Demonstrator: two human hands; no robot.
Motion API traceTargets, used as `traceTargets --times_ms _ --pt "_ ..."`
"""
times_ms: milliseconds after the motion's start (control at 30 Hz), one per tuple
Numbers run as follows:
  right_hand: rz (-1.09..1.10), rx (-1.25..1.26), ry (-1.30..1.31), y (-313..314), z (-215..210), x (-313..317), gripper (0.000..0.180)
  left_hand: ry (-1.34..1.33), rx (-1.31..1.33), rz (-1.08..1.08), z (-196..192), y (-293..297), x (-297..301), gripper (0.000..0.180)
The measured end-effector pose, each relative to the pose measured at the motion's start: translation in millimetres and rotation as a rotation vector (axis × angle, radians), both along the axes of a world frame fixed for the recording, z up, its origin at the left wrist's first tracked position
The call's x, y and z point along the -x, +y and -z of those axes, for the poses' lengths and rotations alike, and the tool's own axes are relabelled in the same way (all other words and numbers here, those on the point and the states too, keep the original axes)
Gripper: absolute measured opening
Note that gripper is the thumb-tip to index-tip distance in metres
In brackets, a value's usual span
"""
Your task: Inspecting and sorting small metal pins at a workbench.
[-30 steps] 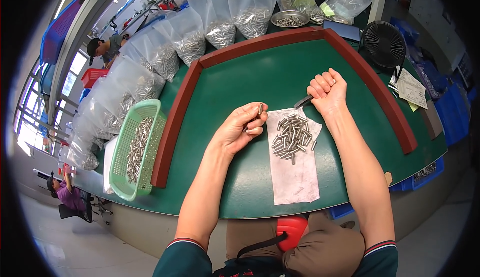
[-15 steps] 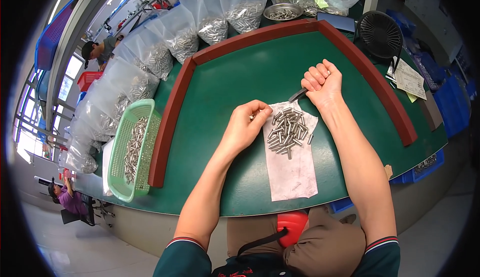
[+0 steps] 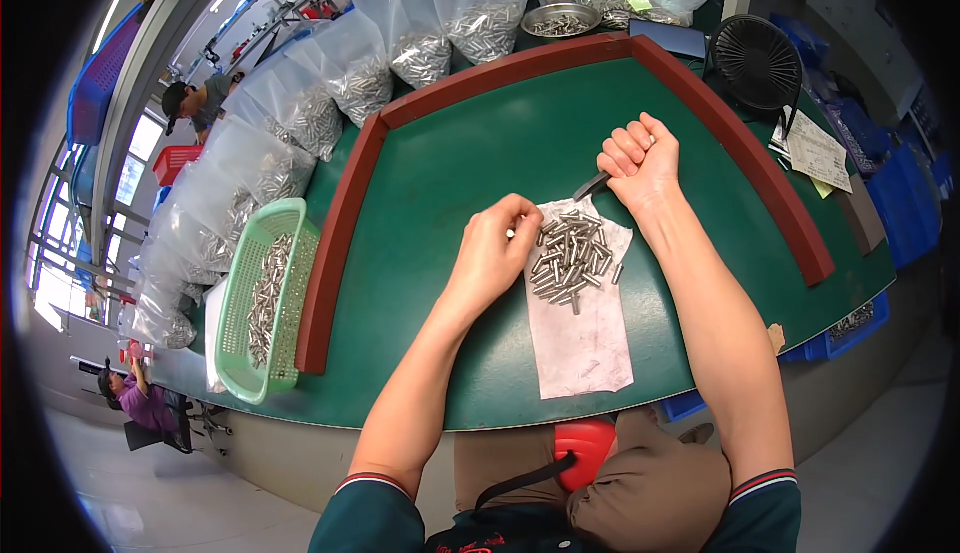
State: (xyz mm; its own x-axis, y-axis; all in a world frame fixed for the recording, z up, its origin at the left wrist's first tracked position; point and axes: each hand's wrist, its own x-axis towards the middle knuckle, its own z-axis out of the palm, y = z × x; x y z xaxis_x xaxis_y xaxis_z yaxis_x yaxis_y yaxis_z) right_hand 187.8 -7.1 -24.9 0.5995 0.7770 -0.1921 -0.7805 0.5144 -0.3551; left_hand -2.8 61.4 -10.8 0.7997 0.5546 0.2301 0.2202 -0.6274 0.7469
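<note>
On a stained whitish cloth (image 3: 585, 358) lies a heap of short silver metal pins (image 3: 572, 261). My left hand (image 3: 495, 245) is at the heap's left edge, fingers closed in a pinch; a small bright bit of metal, apparently a pin (image 3: 511, 234), shows between them. My right hand (image 3: 640, 161) makes a fist around a dark, narrow metal tool (image 3: 592, 186). Its tip points down and left, just above the cloth's far edge. The fist hides most of the tool, so its exact kind does not show.
Dark red rails (image 3: 343, 243) border the green tabletop (image 3: 430, 163). Beyond the left rail stand a green basket of pins (image 3: 262, 303) and several clear bags of metal parts (image 3: 420, 58). A metal bowl (image 3: 561, 21), a black fan (image 3: 755, 63) and papers (image 3: 815, 153) sit farther back.
My left fingers have shifted slightly, and the bright bit between them shows more clearly. My right fist keeps its hold on the dark tool. The whole view has moved a little.
</note>
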Motion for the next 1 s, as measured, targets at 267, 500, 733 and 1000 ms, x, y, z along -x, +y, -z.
traceTargets --times_ms 267,500,733,1000 --pt "-0.013 -0.009 0.003 4 0 -1 0.041 -0.318 1.393 -0.106 -8 27 10 0.026" --pt "-0.023 -0.078 -0.002 -1 6 -7 0.040 -0.470 0.587 -0.196 -58 51 62 0.020" --pt "-0.050 -0.103 -0.022 0 4 2 0.041 0.336 -0.546 -0.809 -106 116 190 0.022" --pt "-0.021 -0.055 -0.011 -6 1 -8 0.042 0.128 -0.795 -0.532 -87 102 140 0.025"
